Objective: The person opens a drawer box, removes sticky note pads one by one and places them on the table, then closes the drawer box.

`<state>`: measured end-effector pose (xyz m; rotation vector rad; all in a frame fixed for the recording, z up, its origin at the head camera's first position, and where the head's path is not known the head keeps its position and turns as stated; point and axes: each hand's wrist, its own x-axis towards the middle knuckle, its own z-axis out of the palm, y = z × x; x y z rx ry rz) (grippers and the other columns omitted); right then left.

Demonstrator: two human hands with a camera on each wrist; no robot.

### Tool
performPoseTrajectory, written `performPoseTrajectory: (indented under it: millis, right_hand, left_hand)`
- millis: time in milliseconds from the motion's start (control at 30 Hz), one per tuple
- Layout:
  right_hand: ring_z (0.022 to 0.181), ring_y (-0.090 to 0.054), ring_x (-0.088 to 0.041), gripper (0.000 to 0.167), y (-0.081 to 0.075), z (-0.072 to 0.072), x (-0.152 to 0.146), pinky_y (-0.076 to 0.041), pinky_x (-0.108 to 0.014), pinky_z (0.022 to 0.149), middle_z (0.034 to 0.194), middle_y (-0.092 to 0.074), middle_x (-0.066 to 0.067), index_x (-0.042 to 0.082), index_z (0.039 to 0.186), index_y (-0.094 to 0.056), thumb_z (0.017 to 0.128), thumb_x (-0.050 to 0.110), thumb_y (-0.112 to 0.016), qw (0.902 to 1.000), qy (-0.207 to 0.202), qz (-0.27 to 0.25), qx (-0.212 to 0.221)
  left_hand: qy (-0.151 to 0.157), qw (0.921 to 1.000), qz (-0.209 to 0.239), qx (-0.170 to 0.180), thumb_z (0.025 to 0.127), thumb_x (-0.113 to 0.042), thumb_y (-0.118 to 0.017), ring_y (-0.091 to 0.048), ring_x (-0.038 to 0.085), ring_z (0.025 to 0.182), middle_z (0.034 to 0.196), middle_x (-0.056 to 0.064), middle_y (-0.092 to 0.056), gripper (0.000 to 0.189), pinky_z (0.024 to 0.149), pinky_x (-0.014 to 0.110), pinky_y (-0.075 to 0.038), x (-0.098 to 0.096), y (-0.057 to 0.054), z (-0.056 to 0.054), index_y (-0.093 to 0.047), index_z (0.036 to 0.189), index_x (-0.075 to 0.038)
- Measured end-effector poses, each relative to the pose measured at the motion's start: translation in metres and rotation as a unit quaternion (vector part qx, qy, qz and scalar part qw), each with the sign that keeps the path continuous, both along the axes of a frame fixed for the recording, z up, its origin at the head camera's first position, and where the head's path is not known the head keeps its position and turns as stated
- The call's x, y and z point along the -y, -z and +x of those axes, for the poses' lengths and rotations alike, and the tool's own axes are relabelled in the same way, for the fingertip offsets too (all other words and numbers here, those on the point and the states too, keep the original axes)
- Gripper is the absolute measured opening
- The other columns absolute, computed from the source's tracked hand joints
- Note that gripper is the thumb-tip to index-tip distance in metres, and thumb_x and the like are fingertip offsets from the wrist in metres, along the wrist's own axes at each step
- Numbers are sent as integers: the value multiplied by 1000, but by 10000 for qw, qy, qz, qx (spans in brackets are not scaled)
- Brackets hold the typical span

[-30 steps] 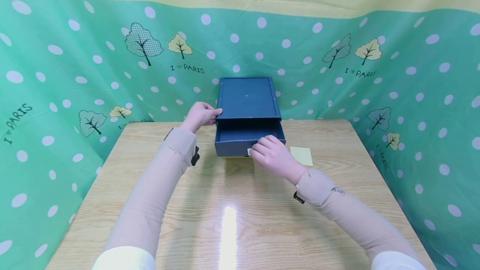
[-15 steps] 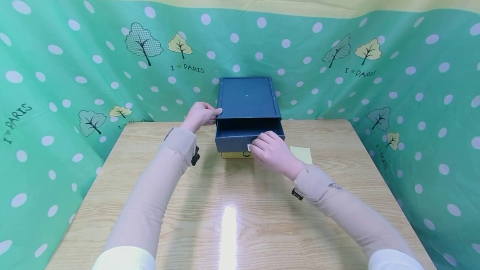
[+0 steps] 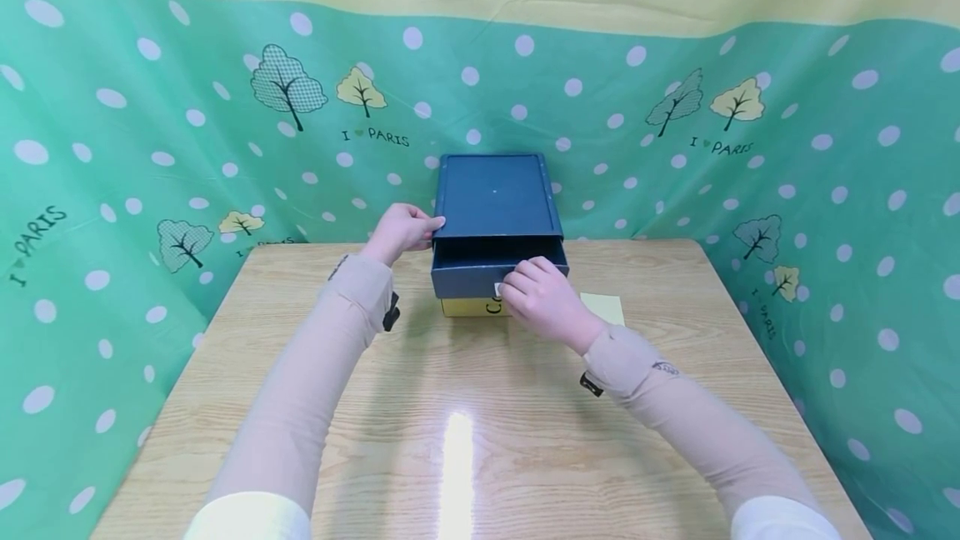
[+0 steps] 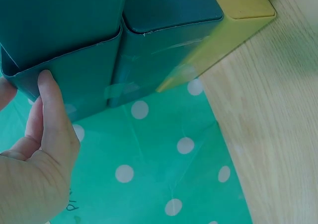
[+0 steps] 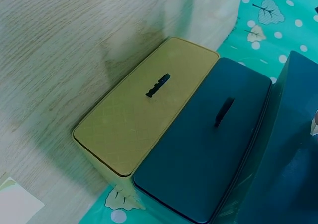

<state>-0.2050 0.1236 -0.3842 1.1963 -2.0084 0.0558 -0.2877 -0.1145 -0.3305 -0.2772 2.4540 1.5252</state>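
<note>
A stack of three box-shaped drawer units stands at the far edge of a counter (image 3: 540, 440) with pale wood grain. The topmost is a smooth blue casing (image 3: 493, 194), flat-topped with a raised rim. Its blue drawer (image 3: 465, 281), square-edged with thin walls, is pulled partway out; the interior is in shadow.

The person's left hand (image 3: 400, 232) grips the casing's front left corner, thumb at the top edge and fingers against the side. The right hand (image 3: 546, 305) has its fingers curled at the drawer's front panel, grasping it, with a small white scrap (image 3: 498, 289) at the fingertips; the exact hold is partly hidden.

Below, the right wrist view shows a closed dark blue drawer front (image 5: 198, 144) and a yellow one (image 5: 134, 114), both rounded at the corners, each with a dark, narrow pull (image 5: 158, 86). The yellow face bears a faint diamond lattice.

A flat, pale yellow paper square (image 3: 602, 307) lies near the stack. Behind hangs creased green cloth (image 3: 600, 115) with pale dots and printed trees.
</note>
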Motion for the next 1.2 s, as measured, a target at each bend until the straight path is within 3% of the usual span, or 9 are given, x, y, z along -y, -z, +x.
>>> performPoseTrajectory:
  millis: [400,767,1200]
  right_hand:
    - [80,-61,-18,4,0,-5,1,-51,-29,75,82,-69,-1,9,83,-70,80,9,-72,9998,188,105,56]
    - [78,-60,-19,3,-1,-11,2,-51,-30,74,80,-69,-1,8,79,-69,83,8,-69,9997,185,-21,154]
    - [80,-60,-20,4,-3,-17,5,-51,-30,75,82,-69,-3,7,82,-69,79,8,-71,9993,302,87,190]
  left_hand:
    - [13,10000,-37,47,92,-23,-63,-56,22,105,117,11,-52,24,91,30,-55,0,0,2,-56,99,0]
    - [20,10000,28,-40,92,-22,-63,-55,18,95,106,7,-50,21,88,29,-57,-1,0,2,-54,90,-3]
    - [-3,10000,-26,2,92,-24,-63,-57,21,104,116,10,-52,25,89,30,-56,-1,2,0,-57,100,-1]
